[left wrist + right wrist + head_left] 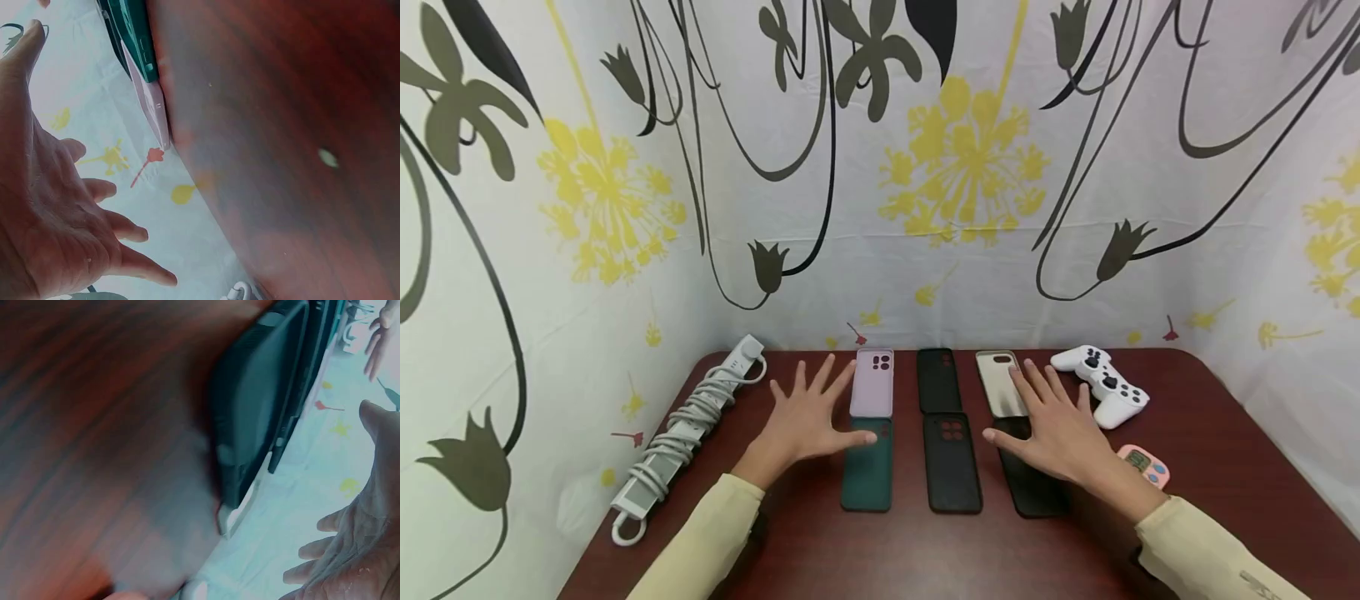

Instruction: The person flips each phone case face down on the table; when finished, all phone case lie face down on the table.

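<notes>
My left hand (808, 421) is spread above the table, holding nothing. In the head view its thumb overlaps a dark green phone case (867, 475), with a pale pink phone case (872, 392) just behind. My right hand (1060, 429) hovers with spread fingers, partly covering a cream phone case (996, 387) and a black phone case (1033, 483) in front of it. Between the hands lie two more black cases, one at the back (938, 383) and one nearer (953, 475). Both wrist views show each palm (62, 231) (362, 544) raised off the table.
A white power strip (681, 442) wrapped in its grey cord lies along the left edge. At the back right sits a white game controller (1105, 383). A pink timer (1146, 465) is beside my right wrist. Patterned cloth (865, 275) hangs behind the dark red table (880, 554).
</notes>
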Demonstrator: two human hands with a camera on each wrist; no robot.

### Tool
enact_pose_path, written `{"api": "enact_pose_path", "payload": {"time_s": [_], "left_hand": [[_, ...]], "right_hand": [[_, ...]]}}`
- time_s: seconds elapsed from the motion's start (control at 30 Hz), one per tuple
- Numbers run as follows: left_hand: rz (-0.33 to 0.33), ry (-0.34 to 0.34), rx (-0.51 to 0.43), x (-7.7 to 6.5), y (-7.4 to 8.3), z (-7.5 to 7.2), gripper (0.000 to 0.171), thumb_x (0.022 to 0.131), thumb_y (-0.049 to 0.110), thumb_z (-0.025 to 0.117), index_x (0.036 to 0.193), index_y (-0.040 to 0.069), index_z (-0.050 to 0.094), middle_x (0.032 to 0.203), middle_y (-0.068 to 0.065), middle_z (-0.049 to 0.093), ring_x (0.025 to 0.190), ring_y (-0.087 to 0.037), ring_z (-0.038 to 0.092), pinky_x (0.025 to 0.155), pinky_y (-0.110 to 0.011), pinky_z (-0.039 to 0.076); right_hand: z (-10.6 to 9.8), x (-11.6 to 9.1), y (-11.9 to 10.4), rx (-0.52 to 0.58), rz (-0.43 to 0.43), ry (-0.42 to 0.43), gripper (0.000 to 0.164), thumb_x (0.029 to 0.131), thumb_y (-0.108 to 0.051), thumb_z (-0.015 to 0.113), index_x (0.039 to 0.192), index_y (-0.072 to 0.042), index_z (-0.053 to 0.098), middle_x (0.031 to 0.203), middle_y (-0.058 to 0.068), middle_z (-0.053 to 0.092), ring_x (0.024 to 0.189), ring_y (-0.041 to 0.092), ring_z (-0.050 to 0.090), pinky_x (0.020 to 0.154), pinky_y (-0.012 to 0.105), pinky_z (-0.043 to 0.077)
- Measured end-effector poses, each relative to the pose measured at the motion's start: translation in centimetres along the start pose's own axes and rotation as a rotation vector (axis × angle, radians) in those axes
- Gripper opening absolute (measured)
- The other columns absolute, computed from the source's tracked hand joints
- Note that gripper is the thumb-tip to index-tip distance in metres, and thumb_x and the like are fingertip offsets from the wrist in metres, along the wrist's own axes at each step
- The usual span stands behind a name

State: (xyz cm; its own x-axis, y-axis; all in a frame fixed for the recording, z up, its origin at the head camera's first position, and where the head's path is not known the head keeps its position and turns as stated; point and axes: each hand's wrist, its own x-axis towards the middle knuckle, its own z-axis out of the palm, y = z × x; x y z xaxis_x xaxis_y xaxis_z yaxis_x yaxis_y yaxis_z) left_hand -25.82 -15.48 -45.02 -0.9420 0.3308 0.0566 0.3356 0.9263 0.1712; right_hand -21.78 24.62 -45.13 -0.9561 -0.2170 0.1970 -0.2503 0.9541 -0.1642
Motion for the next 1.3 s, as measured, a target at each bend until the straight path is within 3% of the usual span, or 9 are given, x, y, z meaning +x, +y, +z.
{"api": "enact_pose_path", "payload": {"time_s": [0.2,0.43,0.6,0.7,0.87,0.93,1.1,1.3], "left_hand": [[0.076,0.041,-0.059,1.2,-0.1,0.2,0.110,0.082,0.090,0.057,0.170,0.040,0.015,0.179,-0.003,0.020,0.160,-0.052,0.023,0.115,-0.090,0.016],[0.105,0.008,-0.114,2.6,0.2,0.3,0.107,0.087,0.083,0.061,0.171,0.037,0.016,0.178,-0.004,0.021,0.162,-0.049,0.022,0.118,-0.086,0.019],[0.129,0.001,-0.176,3.6,0.4,0.0,0.102,0.091,0.073,0.066,0.171,0.037,0.015,0.177,-0.007,0.025,0.160,-0.038,0.032,0.119,-0.075,0.036],[0.134,-0.004,-0.239,4.1,0.3,0.0,0.099,0.094,0.063,0.070,0.171,0.032,0.017,0.175,-0.009,0.027,0.158,-0.034,0.038,0.117,-0.065,0.045],[0.082,0.001,-0.358,5.2,-0.3,0.2,0.094,0.097,0.045,0.075,0.170,0.018,0.023,0.173,-0.012,0.030,0.158,-0.034,0.037,0.124,-0.058,0.040],[0.049,0.004,-0.402,5.5,-0.6,0.3,0.093,0.097,0.039,0.077,0.169,0.014,0.024,0.171,-0.014,0.033,0.153,-0.035,0.044,0.123,-0.056,0.043],[-0.024,0.009,-0.508,6.3,-1.2,0.6,0.091,0.093,0.021,0.084,0.167,0.010,0.031,0.157,-0.022,0.048,0.123,-0.033,0.068,0.102,-0.050,0.059],[-0.111,-0.015,-0.634,7.8,-1.7,0.8,0.082,0.092,0.014,0.082,0.162,0.007,0.039,0.140,-0.023,0.059,0.095,-0.028,0.073,0.085,-0.043,0.063]], "right_hand": [[0.3,1.4,-1.7,0.041,-0.034,-0.003,0.103,0.094,-0.080,0.054,0.168,-0.013,0.029,0.175,0.020,0.024,0.161,0.049,0.021,0.118,0.086,0.012],[1.4,3.3,-3.3,0.124,-0.092,-0.004,0.095,0.097,-0.072,0.059,0.167,-0.013,0.034,0.173,0.019,0.030,0.161,0.048,0.023,0.119,0.086,0.009],[2.1,5.0,-4.6,0.257,-0.165,-0.028,0.090,0.098,-0.054,0.071,0.165,-0.009,0.034,0.171,0.022,0.033,0.155,0.048,0.034,0.122,0.074,0.029],[2.4,5.9,-5.4,0.378,-0.165,-0.064,0.091,0.096,-0.042,0.078,0.166,-0.008,0.030,0.167,0.023,0.037,0.148,0.046,0.044,0.116,0.067,0.043],[3.0,7.2,-6.6,0.529,-0.113,-0.104,0.091,0.095,-0.028,0.081,0.166,-0.008,0.028,0.161,0.022,0.043,0.139,0.042,0.055,0.106,0.060,0.054],[3.3,7.7,-7.0,0.573,-0.102,-0.107,0.088,0.096,-0.024,0.080,0.165,-0.007,0.030,0.159,0.023,0.046,0.136,0.042,0.058,0.102,0.057,0.057],[3.9,9.0,-8.0,0.685,-0.033,-0.115,0.077,0.097,-0.020,0.078,0.161,-0.006,0.037,0.154,0.023,0.053,0.129,0.039,0.065,0.099,0.053,0.060],[4.8,10.5,-8.7,0.830,0.065,-0.128,0.068,0.099,-0.020,0.076,0.157,-0.004,0.043,0.149,0.023,0.057,0.123,0.036,0.069,0.093,0.047,0.063]]}}
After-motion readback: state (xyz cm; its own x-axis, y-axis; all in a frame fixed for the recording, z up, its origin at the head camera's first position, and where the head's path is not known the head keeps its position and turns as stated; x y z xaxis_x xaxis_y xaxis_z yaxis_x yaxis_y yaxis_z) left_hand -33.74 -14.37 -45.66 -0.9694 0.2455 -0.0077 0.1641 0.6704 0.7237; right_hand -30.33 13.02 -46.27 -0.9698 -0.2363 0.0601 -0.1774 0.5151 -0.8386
